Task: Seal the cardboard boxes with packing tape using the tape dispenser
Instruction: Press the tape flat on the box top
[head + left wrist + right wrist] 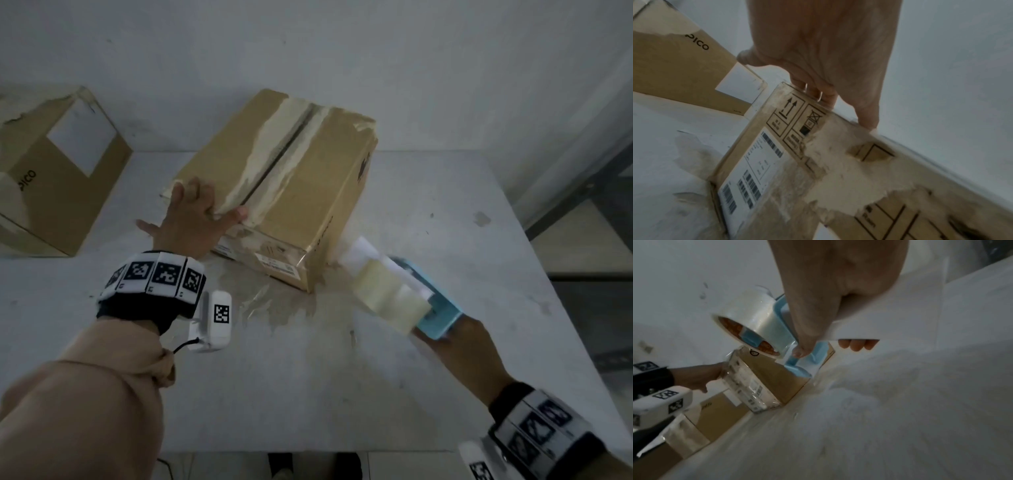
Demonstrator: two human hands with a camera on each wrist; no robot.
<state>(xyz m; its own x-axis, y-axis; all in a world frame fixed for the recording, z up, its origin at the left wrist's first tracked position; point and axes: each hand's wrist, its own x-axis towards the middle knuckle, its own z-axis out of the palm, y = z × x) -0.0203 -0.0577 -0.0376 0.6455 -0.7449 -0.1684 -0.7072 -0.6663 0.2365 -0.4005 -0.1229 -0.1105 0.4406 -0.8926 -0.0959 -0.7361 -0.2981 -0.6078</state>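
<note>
One brown cardboard box point(274, 192) with a torn, untaped top seam sits under my left hand point(191, 222), fingers flat on it. Just beside it, my right hand point(830, 293) grips the blue-and-white tape dispenser point(797, 356), on the white table point(342, 377).

My cardboard box point(274, 185) sits mid-table, angled, top flaps shut w/ torn pale strips along the open seam, barcode label on the near side. Blue tape dispenser point(797, 344) w/ clear roll hangs just right of it. 2nd box point(51, 171) far left.
</note>
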